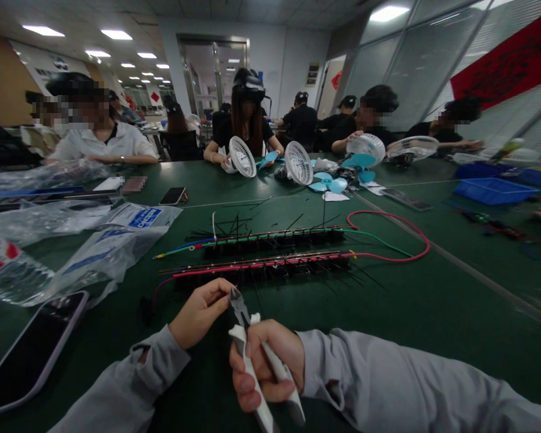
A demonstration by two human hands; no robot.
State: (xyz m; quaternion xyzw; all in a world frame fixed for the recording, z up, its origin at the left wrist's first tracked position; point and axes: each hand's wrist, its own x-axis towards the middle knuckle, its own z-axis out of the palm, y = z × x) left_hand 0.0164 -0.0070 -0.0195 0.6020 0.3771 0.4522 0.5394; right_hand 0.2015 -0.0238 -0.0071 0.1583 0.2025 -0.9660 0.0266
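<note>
My right hand (270, 364) is wrapped round the white handles of a pair of diagonal cutters (240, 308), their jaws pointing up and away. Beside the jaw tips, my left hand (202, 313) has thumb and fingers pinched together; what they hold, if anything, is too small to make out. Just beyond both hands lies a long black strip assembly (261, 270) with a red wire along it. Behind it a second strip (270, 239) carries a green wire (388, 245). Thin black cable tie tails stick out from both. A thick red cable (421, 231) loops at their right end.
On the left are a phone (31, 349), a water bottle (13, 273) and plastic bags (117, 240). Across the table, people handle white fan grilles (299, 162) and blue fan blades (328, 182). A blue tray (496, 189) stands at right. A smaller phone (173, 195) lies farther back.
</note>
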